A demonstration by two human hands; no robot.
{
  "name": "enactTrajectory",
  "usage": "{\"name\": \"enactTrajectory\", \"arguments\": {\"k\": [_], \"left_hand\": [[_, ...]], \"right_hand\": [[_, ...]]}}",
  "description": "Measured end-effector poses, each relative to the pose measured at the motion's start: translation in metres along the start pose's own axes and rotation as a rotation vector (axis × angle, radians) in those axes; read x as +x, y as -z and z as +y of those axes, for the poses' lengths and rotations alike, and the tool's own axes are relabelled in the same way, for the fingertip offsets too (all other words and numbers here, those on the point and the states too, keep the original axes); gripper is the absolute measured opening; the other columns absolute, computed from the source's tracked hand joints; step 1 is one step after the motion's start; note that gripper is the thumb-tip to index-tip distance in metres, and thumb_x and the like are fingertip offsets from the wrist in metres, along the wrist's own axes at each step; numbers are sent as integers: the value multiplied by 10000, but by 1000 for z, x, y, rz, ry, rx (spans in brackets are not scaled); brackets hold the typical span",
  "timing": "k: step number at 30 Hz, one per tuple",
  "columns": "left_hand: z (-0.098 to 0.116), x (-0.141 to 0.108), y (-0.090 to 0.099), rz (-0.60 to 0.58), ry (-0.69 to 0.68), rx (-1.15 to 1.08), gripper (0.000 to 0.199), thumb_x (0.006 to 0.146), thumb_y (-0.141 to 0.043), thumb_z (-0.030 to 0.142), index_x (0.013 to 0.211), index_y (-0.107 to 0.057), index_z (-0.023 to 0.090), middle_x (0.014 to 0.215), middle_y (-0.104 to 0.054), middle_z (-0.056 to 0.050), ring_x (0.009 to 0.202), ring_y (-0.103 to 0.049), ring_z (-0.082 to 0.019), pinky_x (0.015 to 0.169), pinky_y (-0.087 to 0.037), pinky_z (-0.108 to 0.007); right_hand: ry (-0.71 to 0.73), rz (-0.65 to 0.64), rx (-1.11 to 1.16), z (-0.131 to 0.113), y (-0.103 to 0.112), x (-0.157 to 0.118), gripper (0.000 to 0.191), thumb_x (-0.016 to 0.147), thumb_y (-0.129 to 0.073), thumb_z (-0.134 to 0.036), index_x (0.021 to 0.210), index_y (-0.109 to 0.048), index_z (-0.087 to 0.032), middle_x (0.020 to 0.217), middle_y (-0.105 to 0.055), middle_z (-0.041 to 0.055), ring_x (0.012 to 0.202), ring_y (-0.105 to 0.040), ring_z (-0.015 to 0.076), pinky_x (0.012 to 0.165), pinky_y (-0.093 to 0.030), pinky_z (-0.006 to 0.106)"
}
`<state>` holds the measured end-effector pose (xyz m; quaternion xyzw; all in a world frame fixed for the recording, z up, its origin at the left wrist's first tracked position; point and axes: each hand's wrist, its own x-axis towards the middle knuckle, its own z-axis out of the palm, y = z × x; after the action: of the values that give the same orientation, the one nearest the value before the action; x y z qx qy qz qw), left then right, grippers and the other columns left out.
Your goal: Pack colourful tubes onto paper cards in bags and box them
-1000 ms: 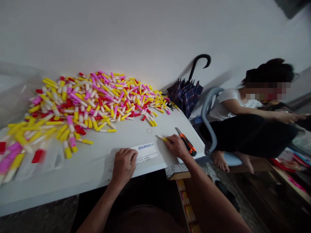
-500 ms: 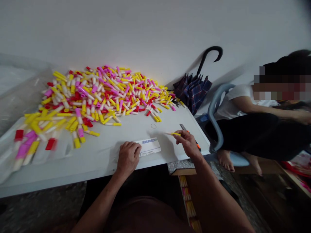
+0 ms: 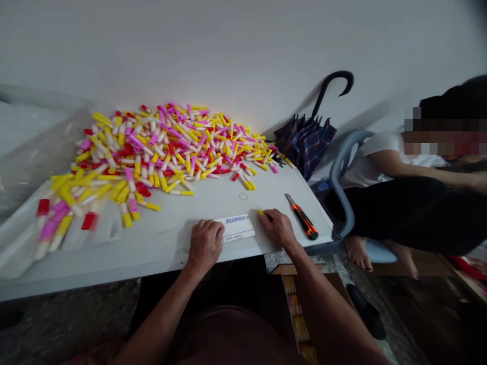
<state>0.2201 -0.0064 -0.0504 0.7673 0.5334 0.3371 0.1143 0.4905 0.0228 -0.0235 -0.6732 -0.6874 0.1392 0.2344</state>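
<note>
My left hand (image 3: pixel 207 241), its fingers curled, grips the left end of a white card with blue printing (image 3: pixel 239 228) lying near the table's front edge. To the right of the card, my right hand (image 3: pixel 278 226) is closed on a small tube with a yellow end (image 3: pixel 261 212); most of the tube is hidden by the fingers. Beyond both hands spreads a large heap of small white tubes with yellow, pink and red ends (image 3: pixel 171 147). An orange and black utility knife (image 3: pixel 303 219) lies to the right of my right hand, its blade out.
Clear plastic bags (image 3: pixel 87 234) with tubes are at the table's left. A folded plaid umbrella (image 3: pixel 306 144) leans on the wall. On a grey-blue chair (image 3: pixel 342 187) to the right sits another person (image 3: pixel 399 213). Below the table stands a box of packed coloured pieces (image 3: pixel 299 322).
My right hand has moved left and down with the yellow-ended tube, closer to the card, uncovering the knife. The left hand stays at the card. The whole view has shifted slightly.
</note>
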Motion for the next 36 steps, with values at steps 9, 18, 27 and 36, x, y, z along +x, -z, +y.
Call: {"name": "enactTrajectory", "arguments": {"k": [9, 18, 27, 36], "left_hand": [[-1, -4, 1, 45, -42, -52, 165, 1047, -523, 255, 922, -624, 217, 920, -691, -45, 922, -579, -264, 850, -411, -420], [2, -6, 3, 21, -28, -73, 155, 1032, -523, 220, 907, -615, 214, 904, -676, -49, 916, -572, -262, 848, -421, -418], [0, -4, 2, 36, -35, -85, 188, 1045, -516, 249, 895, -626, 219, 894, -685, -48, 906, -580, -261, 845, -423, -421], [0, -6, 2, 52, -29, -79, 182, 1051, -514, 271, 922, -634, 224, 947, -707, -49, 931, -586, -264, 870, -434, -423]], "right_hand": [[384, -365, -95, -52, 19, 7, 313, 1058, -573, -415, 1018, -791, -195, 972, -772, 90, 816, -672, 187, 742, -420, 280], [373, -513, 290, -57, -3, 9, 255, 1054, -577, -326, 1179, -742, -177, 1047, -746, 78, 900, -668, 180, 820, -485, 279], [366, -599, 193, -33, 17, -5, 263, 994, -674, -353, 1186, -781, -209, 1062, -716, 83, 880, -662, 186, 825, -486, 286], [516, -532, 97, -39, -4, 9, 216, 1020, -655, -352, 1091, -832, -250, 923, -728, 51, 787, -650, 155, 734, -416, 236]]}}
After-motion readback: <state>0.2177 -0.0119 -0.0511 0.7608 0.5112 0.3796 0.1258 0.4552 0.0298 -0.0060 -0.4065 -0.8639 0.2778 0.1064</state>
